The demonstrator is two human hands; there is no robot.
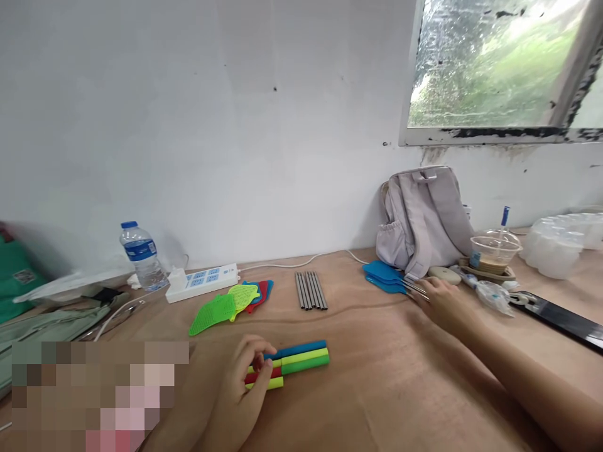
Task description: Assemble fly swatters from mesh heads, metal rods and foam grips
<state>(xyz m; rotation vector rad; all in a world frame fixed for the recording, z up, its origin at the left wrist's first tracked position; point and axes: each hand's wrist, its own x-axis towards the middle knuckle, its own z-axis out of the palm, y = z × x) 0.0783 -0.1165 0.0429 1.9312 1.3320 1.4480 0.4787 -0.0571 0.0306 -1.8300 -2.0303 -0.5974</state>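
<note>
My left hand [247,376] is curled over a small group of coloured tubes, its thumb and fingers bent around them. A blue tube [301,349], a green tube [306,364] and red and yellow ones lie side by side there; the hand hides their left ends. Out to the right, my right hand [440,301] is closed over the thin metal rods [414,288] of blue fly swatters [384,276]. Their blue heads lie flat on the table, pointing left. The fingertips of this hand are partly hidden.
Several metal tubes [311,290] lie in a row mid-table. Left of them are green, yellow, red and blue mesh swatter heads [214,312], a power strip [202,282] and a water bottle [141,254]. A backpack [424,220], drink cup [494,251] and plastic cups [556,248] stand right.
</note>
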